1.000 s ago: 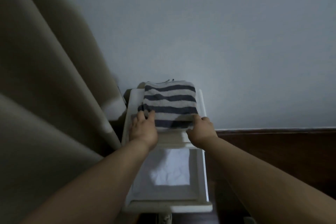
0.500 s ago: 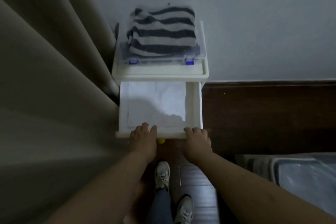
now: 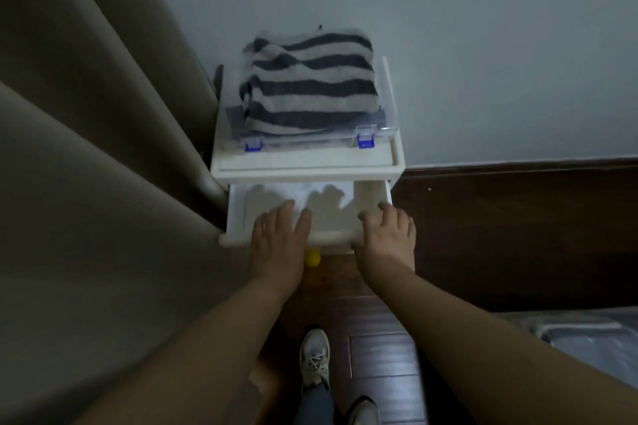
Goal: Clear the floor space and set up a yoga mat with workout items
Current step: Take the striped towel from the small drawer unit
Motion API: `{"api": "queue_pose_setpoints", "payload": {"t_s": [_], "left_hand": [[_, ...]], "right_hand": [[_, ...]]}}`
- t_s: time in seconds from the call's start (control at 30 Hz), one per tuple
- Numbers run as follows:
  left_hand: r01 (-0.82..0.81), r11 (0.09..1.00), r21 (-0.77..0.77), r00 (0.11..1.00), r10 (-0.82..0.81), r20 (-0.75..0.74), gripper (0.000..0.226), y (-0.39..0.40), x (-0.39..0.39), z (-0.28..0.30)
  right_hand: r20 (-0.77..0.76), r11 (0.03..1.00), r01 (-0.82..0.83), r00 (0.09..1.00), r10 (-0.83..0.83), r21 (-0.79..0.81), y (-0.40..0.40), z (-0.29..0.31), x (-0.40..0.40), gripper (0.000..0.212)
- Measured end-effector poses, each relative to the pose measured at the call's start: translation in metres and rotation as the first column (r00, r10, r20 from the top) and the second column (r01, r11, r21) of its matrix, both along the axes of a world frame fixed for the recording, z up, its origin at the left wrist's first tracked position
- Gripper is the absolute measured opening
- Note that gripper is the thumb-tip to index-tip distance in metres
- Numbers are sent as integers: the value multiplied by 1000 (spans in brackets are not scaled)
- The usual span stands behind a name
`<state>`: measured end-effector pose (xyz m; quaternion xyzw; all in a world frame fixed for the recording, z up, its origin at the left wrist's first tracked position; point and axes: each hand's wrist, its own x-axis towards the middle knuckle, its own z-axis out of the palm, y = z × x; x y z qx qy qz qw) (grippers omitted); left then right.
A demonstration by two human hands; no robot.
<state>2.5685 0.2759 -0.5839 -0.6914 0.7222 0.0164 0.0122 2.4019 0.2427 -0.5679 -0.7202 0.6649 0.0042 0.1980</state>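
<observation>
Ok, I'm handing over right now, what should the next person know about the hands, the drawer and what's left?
Left hand and right hand: both open, fingers resting over the front edge of the open drawer.
Drawer holds only a white paper liner, as far as visible.
Striped towel lies folded on the clear box atop the white cabinet.
Done: towel parked on the cabinet.
Left: close the drawer, clear the floor, lay the mat; no mat in view.

My left hand point(image 3: 278, 241) and right hand point(image 3: 388, 235) span the open white plastic drawer point(image 3: 371, 198); the heavy beige curtain point(image 3: 103, 183) crowds its left side, while bare dark wooden floor point(image 3: 518, 235) lies open rightward.
</observation>
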Motion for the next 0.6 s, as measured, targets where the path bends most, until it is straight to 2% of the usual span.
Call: {"api": "queue_pose_setpoints", "payload": {"t_s": [0.03, 0.1, 0.17, 0.27, 0.4, 0.5, 0.6], "left_hand": [[-3, 999, -50, 1000, 3, 11, 83, -13, 4, 3], [28, 994, -102, 998, -22, 65, 90, -37, 9, 6], [53, 997, -52, 991, -46, 124, 91, -51, 10, 10], [56, 998, 27, 985, -60, 161, 76, -67, 11, 9], [69, 998, 5, 988, -69, 136, 58, -85, 12, 7], [73, 996, 60, 993, -78, 86, 50, -91, 12, 11], [50, 992, 119, 997, -57, 53, 54, -89, 16, 26]], "right_hand": [[16, 999, -4, 1000, 5, -33, -13, 3, 3, 64], [26, 995, -63, 998, 65, -74, -34, 5, 7, 85], [3, 988, -129, 991, 130, -85, -47, 3, 10, 91], [-60, 982, -149, 988, 143, -113, -63, -4, 19, 75], [-93, 985, -91, 993, 78, -150, -81, -10, 30, 51], [-102, 990, -85, 992, 74, -109, -86, -8, 32, 48], [-80, 994, -102, 992, 99, -37, -83, 8, 30, 53]]}}
